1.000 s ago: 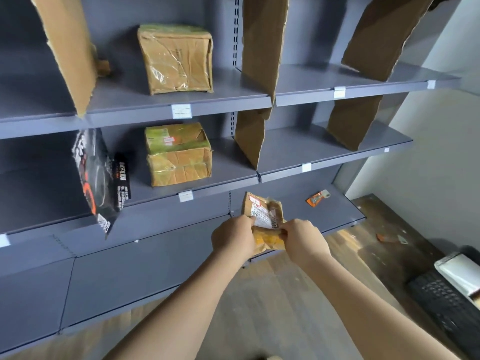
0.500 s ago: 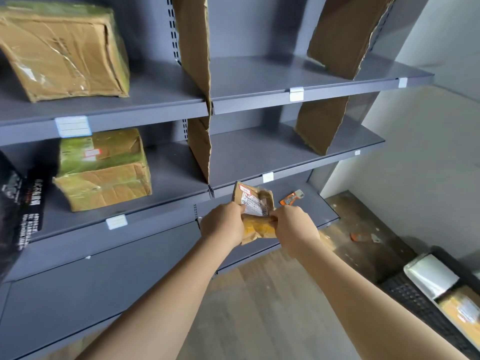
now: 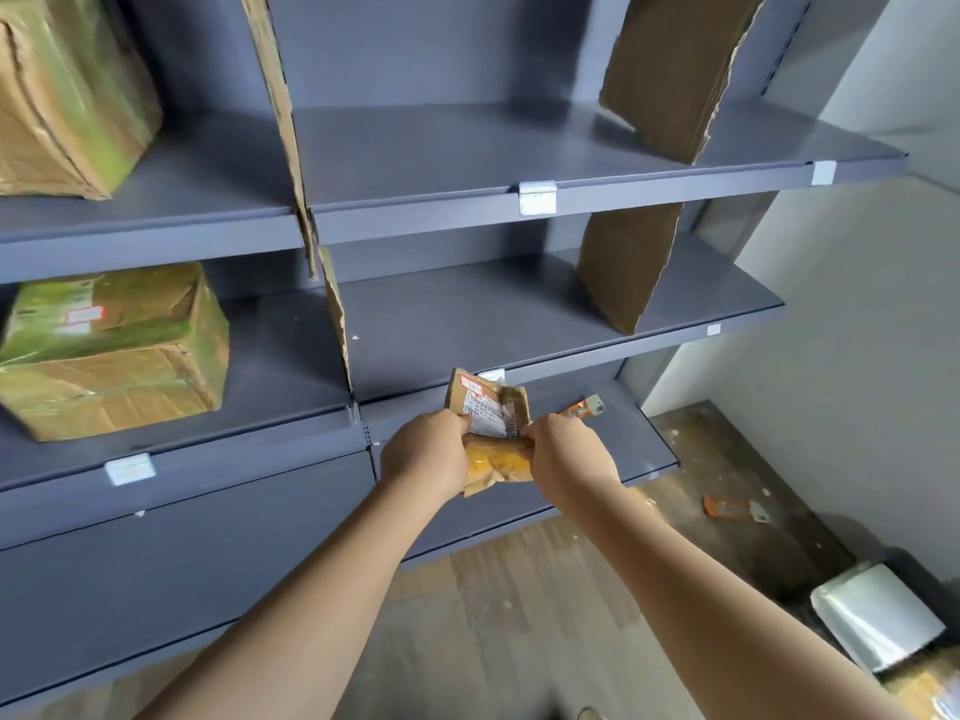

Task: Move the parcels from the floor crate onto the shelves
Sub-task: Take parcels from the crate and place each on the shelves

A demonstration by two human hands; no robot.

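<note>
Grips crumpled brown parcel (image 3: 491, 407) on both sides, left hand (image 3: 423, 452) and right hand (image 3: 569, 454) curled round its lower half. Holds it in the air, just in front of the middle shelf (image 3: 493, 324) edge. Shows taped box (image 3: 109, 350) lying on that shelf, left.

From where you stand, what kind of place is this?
Probably a parcel storeroom or pickup point: grey metal shelves with cardboard dividers, taped cardboard boxes, and a small labelled parcel.
</note>
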